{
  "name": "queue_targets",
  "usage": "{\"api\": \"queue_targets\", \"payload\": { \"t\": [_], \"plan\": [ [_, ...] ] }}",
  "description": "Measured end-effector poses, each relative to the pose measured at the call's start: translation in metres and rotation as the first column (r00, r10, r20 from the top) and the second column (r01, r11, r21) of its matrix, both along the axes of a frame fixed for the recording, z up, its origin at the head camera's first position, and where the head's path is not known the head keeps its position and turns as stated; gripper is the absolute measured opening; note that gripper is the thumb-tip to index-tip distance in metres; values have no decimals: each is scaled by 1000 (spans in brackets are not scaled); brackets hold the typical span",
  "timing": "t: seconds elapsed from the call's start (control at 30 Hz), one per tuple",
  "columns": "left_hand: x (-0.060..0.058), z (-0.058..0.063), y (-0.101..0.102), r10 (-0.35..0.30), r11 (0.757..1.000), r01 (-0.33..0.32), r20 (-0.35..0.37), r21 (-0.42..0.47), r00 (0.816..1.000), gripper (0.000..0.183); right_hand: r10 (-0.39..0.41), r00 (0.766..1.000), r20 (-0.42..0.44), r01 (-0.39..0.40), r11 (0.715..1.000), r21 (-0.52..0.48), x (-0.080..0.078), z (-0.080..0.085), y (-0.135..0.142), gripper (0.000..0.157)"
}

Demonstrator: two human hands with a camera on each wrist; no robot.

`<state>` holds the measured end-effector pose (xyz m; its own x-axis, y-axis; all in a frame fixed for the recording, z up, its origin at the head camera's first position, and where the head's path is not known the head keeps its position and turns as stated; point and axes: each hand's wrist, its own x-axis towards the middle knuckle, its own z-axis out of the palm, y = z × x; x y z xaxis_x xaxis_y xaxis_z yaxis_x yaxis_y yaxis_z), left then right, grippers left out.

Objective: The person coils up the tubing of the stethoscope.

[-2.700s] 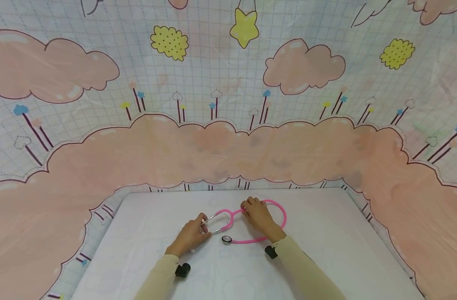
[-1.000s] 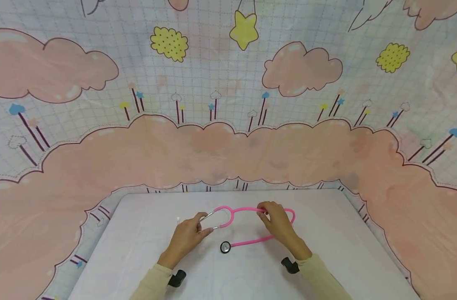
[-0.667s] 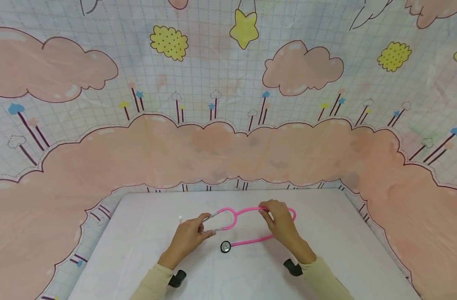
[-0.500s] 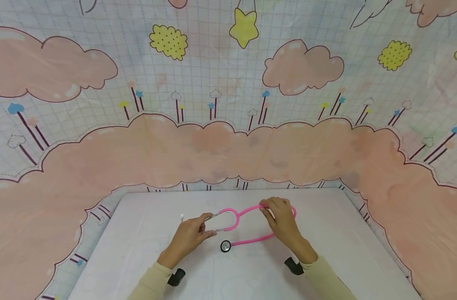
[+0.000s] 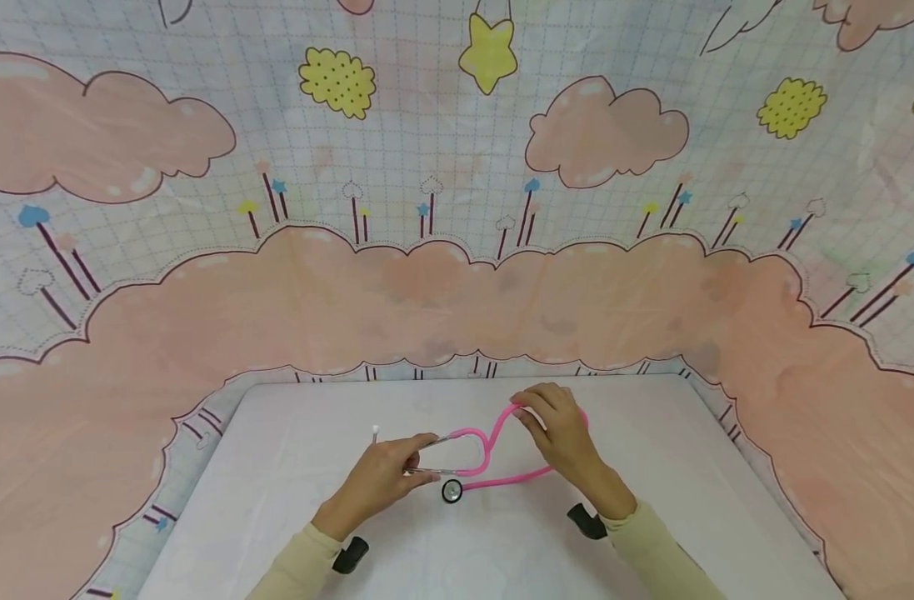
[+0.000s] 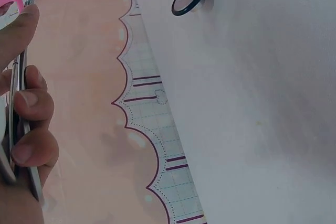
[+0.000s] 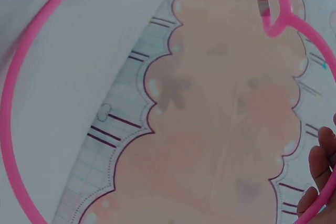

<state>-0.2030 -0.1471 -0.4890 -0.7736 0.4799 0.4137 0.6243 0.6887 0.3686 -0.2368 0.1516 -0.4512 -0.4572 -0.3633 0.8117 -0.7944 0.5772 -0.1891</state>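
A pink stethoscope (image 5: 488, 442) with metal ear tubes is held up between both hands over the white table. My left hand (image 5: 374, 482) grips the two metal tubes, thumb below and fingers above; one white ear tip pokes out behind the knuckles. In the left wrist view, curled fingers (image 6: 37, 103) wrap the metal tubes. My right hand (image 5: 565, 429) pinches the pink tubing beyond the Y-joint between thumb and fingertips. From there the tubing loops behind the right hand and back to the round chest piece (image 5: 452, 491), which lies low over the tabletop near the left fingertips.
The white table (image 5: 292, 417) has its far edge just beyond the hands. Behind and around it hangs a cloth (image 5: 427, 308) printed with clouds and stars. A black wrist camera (image 5: 587, 522) sits at the right sleeve, another (image 5: 350, 555) at the left.
The right hand has moved right along the tubing since the earliest frame and lifted slightly. The left hand has shifted a little right, so the tubing between the hands now bends upward.
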Motion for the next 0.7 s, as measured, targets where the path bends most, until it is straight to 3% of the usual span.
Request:
{"api": "queue_targets", "payload": {
  "t": [0.27, 0.53, 0.7],
  "plan": [
    [4, 6, 4, -85, 996, 85, -73, -10, 994, 49, 88, 996, -6, -88, 996, 34, 1, 10, -9, 21],
    [10, 10, 8, -147, 989, 147, -11, -3, 989, 50, 181, 983, 34, -183, 977, 111, 0, 14, -13, 22],
    [11, 10, 12, -189, 982, 191, -87, 8, 978, 49, 221, 972, 76, -229, 965, 128, -3, 14, -16, 20]
  ]
}}
